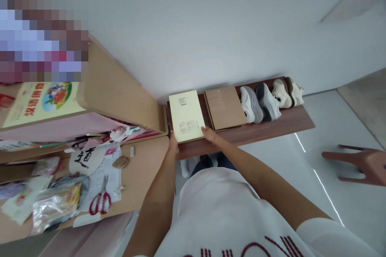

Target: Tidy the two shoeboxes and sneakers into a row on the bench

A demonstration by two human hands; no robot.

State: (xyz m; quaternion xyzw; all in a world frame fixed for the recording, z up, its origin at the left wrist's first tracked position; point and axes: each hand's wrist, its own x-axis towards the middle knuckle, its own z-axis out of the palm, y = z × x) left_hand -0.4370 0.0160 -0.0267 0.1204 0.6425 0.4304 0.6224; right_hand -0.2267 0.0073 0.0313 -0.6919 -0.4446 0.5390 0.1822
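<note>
A pale yellow box (187,112) with small printed text lies at the left end of a dark wooden shelf (256,131) against the wall. My left hand (173,143) grips its near left corner, and my right hand (208,133) holds the near right corner, thumb on top. The fingers beneath the box are hidden. Just right of it sits a brown cardboard box (225,107). Beyond that, white and grey sneakers (251,104) and a cream pair (288,93) stand in a row.
To the left is a desk (141,164) with red-handled scissors (101,200), papers, a plastic bag (56,207) and other clutter. Its upper shelf panel (126,88) rises beside the wooden shelf. A brown stool (362,164) stands on the floor at right.
</note>
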